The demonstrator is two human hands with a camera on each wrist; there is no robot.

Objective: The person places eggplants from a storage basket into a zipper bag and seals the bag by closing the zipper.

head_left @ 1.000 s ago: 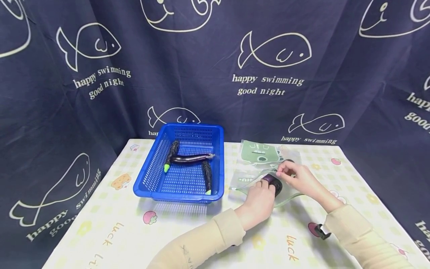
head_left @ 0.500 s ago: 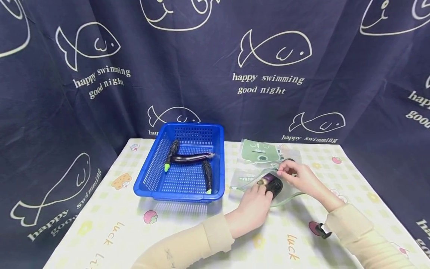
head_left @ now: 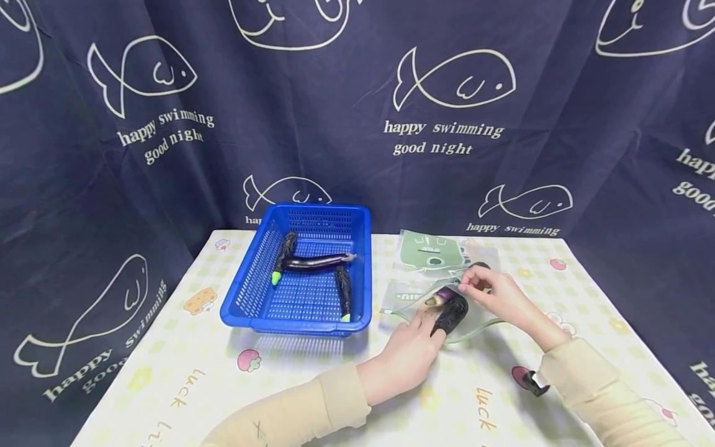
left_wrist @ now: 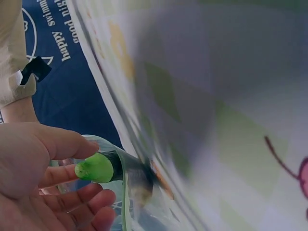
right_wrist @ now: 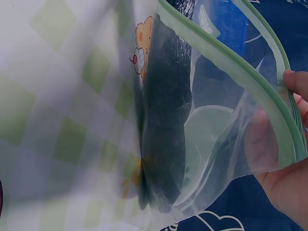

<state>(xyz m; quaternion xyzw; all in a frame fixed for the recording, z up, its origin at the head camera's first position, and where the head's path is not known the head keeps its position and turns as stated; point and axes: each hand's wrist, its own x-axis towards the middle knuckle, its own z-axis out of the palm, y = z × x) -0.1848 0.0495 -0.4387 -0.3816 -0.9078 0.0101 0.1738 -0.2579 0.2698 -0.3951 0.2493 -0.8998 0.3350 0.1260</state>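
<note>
In the head view my right hand (head_left: 491, 288) pinches the upper edge of a clear zip bag (right_wrist: 250, 72) with a green seal, holding its mouth apart. A dark eggplant (head_left: 451, 313) lies in the bag with its bright green stem (left_wrist: 96, 168) at the opening. My left hand (head_left: 404, 354) is at that end, thumb and index finger on either side of the stem, other fingers loosely bent. Beside it in the bag is a purple eggplant (head_left: 441, 297) with a pale stem. Green cartoon print (head_left: 430, 251) covers the bag's far part.
A blue plastic basket (head_left: 296, 327) stands to the left, holding a shiny eggplant (head_left: 315, 263) and two dark wrinkled ones with green stems. A patterned cloth covers the table (head_left: 290, 385). A dark blue fish-print curtain (head_left: 335, 112) hangs behind it.
My left hand has drawn back toward the lower left along the dark eggplant, uncovering more of it and the purple one's stem. My right hand keeps its place on the bag.
</note>
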